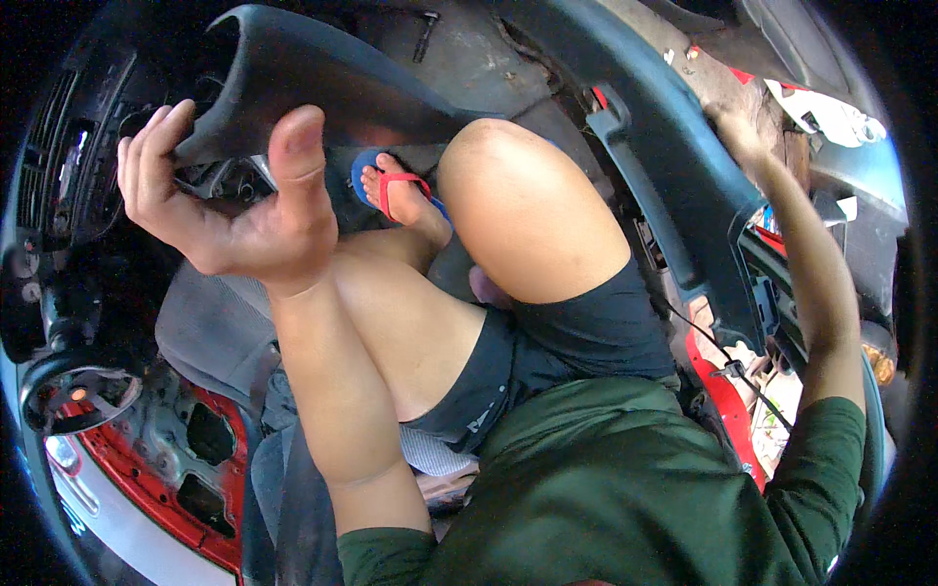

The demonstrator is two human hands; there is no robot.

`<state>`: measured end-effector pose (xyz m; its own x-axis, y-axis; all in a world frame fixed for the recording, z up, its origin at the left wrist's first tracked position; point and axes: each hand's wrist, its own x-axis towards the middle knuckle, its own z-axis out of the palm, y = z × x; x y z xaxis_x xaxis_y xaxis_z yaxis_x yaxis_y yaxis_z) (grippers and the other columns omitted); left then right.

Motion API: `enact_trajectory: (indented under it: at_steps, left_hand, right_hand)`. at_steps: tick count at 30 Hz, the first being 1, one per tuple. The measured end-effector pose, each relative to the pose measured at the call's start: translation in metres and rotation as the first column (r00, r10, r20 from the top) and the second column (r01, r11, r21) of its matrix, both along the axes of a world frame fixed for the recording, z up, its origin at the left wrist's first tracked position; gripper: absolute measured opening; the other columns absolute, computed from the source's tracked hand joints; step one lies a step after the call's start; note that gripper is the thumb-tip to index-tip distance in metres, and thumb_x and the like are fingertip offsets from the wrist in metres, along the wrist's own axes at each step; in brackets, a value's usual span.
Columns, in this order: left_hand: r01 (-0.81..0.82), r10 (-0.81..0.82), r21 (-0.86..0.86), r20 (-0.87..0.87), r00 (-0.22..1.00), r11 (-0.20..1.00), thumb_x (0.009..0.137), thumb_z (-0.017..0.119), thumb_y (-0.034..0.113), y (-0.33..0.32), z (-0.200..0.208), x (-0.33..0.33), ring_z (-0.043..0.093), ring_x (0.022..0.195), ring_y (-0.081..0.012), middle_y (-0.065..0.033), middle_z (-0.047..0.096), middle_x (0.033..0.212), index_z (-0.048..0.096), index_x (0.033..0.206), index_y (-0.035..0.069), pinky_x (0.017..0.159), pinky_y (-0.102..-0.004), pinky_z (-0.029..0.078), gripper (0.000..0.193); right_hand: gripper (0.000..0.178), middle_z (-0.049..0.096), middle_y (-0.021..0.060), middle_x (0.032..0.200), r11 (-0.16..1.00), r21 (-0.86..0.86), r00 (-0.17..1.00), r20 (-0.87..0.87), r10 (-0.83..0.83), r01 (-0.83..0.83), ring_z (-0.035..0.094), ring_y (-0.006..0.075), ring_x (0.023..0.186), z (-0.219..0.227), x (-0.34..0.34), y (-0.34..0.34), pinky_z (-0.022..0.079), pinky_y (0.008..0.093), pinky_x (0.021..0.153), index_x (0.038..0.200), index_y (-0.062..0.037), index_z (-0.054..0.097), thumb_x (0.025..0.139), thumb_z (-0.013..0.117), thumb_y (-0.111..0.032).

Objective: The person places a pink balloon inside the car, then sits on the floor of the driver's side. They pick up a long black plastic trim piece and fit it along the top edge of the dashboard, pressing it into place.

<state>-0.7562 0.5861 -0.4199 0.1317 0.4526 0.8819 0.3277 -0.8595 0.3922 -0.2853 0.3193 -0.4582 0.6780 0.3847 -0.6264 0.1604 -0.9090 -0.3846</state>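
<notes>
My left hand is raised at the left, thumb spread well away from the bent fingers and nothing visible between them. Its fingertips are close to the edge of a curved dark grey plastic panel; contact cannot be made out. At the right, my arm reaches outward and my right hand lies at the outer edge of a long blue-grey trim panel. That hand's fingers curl over the edge and are partly hidden. The trim panel stands tilted beside my knee and has a small red piece near a recess.
I sit inside a car on a grey seat. A steering wheel and a bare red metal door frame are at the left. A black cable hangs at the right. A dark tool lies on the floor ahead.
</notes>
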Motion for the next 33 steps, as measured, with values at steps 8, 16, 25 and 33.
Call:
enact_trajectory:
  at_steps: [8, 16, 25, 33]
  left_hand:
    - [-0.020, 0.024, -0.033, 0.109, 0.994, 0.999, 0.076, 0.088, 0.060, -0.002, 0.000, -0.001, 0.056, 0.120, -0.0329, -0.0105, 0.062, 0.117, 0.063, 0.121, 0.000, 0.113, -0.0484, 0.038, 0.079]
    - [-0.009, 0.023, -0.091, 0.156, 0.988, 0.996, 0.079, 0.088, 0.056, -0.002, 0.002, 0.004, 0.055, 0.123, -0.0327, -0.0125, 0.061, 0.121, 0.063, 0.122, -0.001, 0.112, -0.0456, 0.040, 0.076]
    - [-0.018, 0.034, -0.127, 0.126, 0.991, 0.992, 0.091, 0.078, 0.051, -0.003, 0.002, -0.003, 0.056, 0.124, -0.0278, -0.0144, 0.045, 0.145, 0.057, 0.134, 0.001, 0.101, -0.0407, 0.052, 0.069]
    - [-0.080, 0.088, -0.123, 0.054, 0.995, 0.989, 0.093, 0.077, 0.049, -0.009, 0.002, -0.004, 0.059, 0.120, -0.0290, -0.0164, 0.053, 0.139, 0.052, 0.138, 0.000, 0.099, -0.0411, 0.054, 0.071]
  right_hand:
    - [0.054, 0.072, 0.0154, 0.118, 0.998, 0.005, 0.995, 0.084, 0.058, -0.058, 0.065, 0.0237, 0.111, -0.019, 0.011, -0.117, 0.045, 0.0364, 0.103, 0.135, 0.0045, 0.062, 0.109, 0.048, -0.041]
    - [0.047, 0.069, 0.0224, 0.089, 0.955, -0.096, 0.870, 0.396, 0.294, -0.279, 0.066, 0.0273, 0.088, 0.016, -0.047, -0.104, 0.049, 0.0425, 0.086, 0.110, 0.0073, 0.067, 0.109, 0.049, -0.036]
    - [0.044, 0.062, 0.0302, 0.083, 0.946, 0.023, 0.794, 0.551, 0.257, -0.322, 0.062, 0.0402, 0.079, 0.018, -0.086, -0.126, 0.048, 0.0478, 0.078, 0.096, 0.0074, 0.062, 0.109, 0.050, -0.033]
    - [0.046, 0.066, 0.0344, 0.097, 0.968, 0.106, 0.878, 0.452, 0.156, -0.226, 0.065, 0.0517, 0.099, -0.086, -0.081, -0.118, 0.050, 0.0522, 0.088, 0.097, 0.0077, 0.064, 0.106, 0.051, -0.036]
